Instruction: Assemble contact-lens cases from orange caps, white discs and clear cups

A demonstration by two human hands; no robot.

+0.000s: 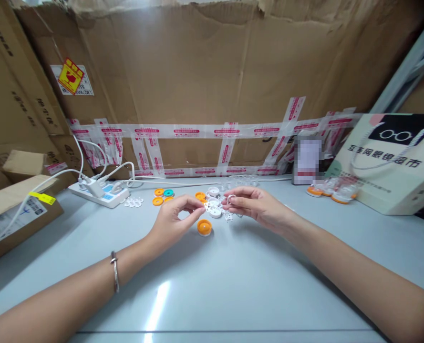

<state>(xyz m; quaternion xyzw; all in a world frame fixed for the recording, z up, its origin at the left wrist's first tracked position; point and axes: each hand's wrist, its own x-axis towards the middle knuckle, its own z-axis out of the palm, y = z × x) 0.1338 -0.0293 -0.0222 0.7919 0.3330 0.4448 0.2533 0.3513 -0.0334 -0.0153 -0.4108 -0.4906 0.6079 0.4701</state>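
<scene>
My left hand (176,216) and my right hand (251,204) meet above the grey table (212,286), pinching small white plastic parts (212,206) between the fingertips. My right hand also has a small clear ring (231,197) at its fingers. Just below the hands an orange round cap (204,227) lies on the table, with a white round piece (215,213) and tiny white bits (228,216) beside it. Behind them lie more orange discs (158,192), a teal disc (168,193) and a white cap (213,191). A metal bracelet (115,271) is on my left wrist.
A white power strip (100,193) with plugged cables sits at the back left. An open cardboard box (11,209) stands at the left edge. A paper bag (387,162) and bagged orange parts (331,190) are at the right. A taped cardboard wall (212,95) closes the back.
</scene>
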